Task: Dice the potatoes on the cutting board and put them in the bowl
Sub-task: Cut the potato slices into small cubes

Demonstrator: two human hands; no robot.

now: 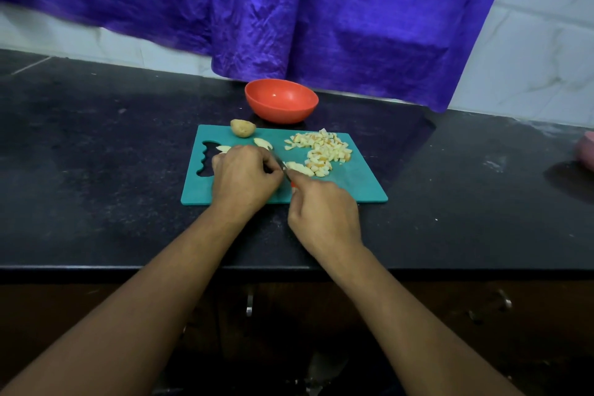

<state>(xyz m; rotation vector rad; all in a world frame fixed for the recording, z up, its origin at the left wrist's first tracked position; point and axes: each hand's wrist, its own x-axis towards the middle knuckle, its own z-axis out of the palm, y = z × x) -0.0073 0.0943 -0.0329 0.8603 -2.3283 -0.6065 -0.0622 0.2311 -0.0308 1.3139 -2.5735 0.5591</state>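
Note:
A teal cutting board (353,185) lies on the black counter. A pile of diced potato (323,148) covers its right part. A whole unpeeled potato (243,128) sits at the board's far edge, and potato slices (263,143) lie near it. My left hand (244,173) is curled over potato pieces on the board's middle; what it covers is mostly hidden. My right hand (324,212) grips a knife (286,172) with an orange handle, its blade angled toward the left hand's fingers beside a cut strip (300,168). The empty orange bowl (281,101) stands just behind the board.
A purple cloth (289,10) hangs over the tiled wall behind the black counter (96,154). A pink object (586,149) sits at the counter's far right edge. Below the counter's front edge are dark cabinet doors with metal handles (249,304).

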